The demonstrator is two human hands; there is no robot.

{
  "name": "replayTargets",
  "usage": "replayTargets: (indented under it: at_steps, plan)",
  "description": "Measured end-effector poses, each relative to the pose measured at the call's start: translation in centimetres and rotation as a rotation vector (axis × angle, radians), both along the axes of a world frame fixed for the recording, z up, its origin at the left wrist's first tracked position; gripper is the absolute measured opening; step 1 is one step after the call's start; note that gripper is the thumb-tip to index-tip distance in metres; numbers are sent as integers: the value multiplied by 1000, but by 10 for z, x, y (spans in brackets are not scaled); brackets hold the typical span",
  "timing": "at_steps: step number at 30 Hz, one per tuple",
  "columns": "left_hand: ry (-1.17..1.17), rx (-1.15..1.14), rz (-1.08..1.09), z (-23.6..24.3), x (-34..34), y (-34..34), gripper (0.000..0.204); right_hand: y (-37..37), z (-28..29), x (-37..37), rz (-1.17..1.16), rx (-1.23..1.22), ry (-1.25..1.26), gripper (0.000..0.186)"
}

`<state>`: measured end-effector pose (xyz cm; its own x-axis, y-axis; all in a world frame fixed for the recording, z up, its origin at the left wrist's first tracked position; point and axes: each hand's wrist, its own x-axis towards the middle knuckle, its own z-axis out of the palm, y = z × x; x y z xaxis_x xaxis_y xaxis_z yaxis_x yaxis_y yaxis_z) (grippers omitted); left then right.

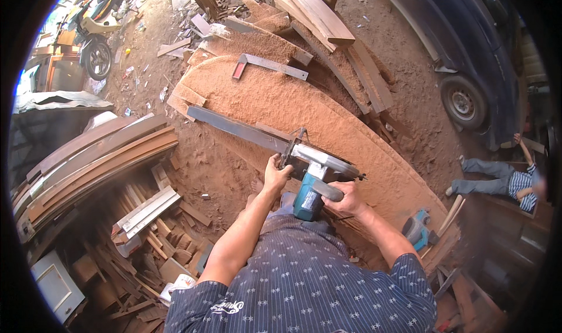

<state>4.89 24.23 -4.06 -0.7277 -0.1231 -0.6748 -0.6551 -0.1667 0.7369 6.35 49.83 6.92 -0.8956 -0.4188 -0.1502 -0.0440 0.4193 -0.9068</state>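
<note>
A teal and silver circular saw (310,192) rests over a long narrow grey board (234,125) on a sawdust-covered plank bench (369,151). My right hand (342,198) is closed on the saw's grey handle. My left hand (275,172) is at the front edge of the saw beside the board, its fingers bent against them; exactly what they grip is too small to make out. A metal try square (269,65) with a red-marked handle lies beyond on the sawdust. A second teal power tool (417,230) sits at the bench's right end.
Stacked boards (319,17) lie at the back, more planks (99,169) at left above scrap wood (158,245). A motorbike (96,52) stands back left, a dark vehicle (480,52) at right. A person (497,181) in a striped top sits at the right.
</note>
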Motion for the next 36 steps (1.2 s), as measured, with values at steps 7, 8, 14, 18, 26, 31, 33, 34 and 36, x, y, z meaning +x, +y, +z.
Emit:
replayTargets:
  at_steps: [7, 8, 14, 18, 26, 31, 33, 34, 36]
  plan:
    - [-8, -30, -44, 0, 2, -5, 55, -7, -7, 2, 31, 3, 11, 34]
    - [7, -34, -44, -1, 1, -7, 52, -8, -9, 3, 31, 9, 9, 33]
    - [18, -36, -56, -5, 5, -9, 51, -6, -11, 5, 71, 79, 50, 29]
    - [25, -29, -36, -4, 4, -13, 51, -11, -9, 5, 75, 71, 1, 31]
    - [51, -77, -25, -8, -2, -36, 49, -40, -10, -1, 43, 58, 109, 29]
    - [55, -79, 0, -12, -7, -55, 49, -61, -8, -6, 42, 61, 57, 30]
    - [59, -76, -1, -8, -9, -60, 49, -68, -3, -8, 47, 87, 43, 30]
    - [60, -75, -5, -5, -9, -63, 49, -71, -3, -8, 47, 93, 59, 30]
    - [60, -72, -15, -8, -11, -68, 49, -75, -4, -8, 44, 108, 92, 31]
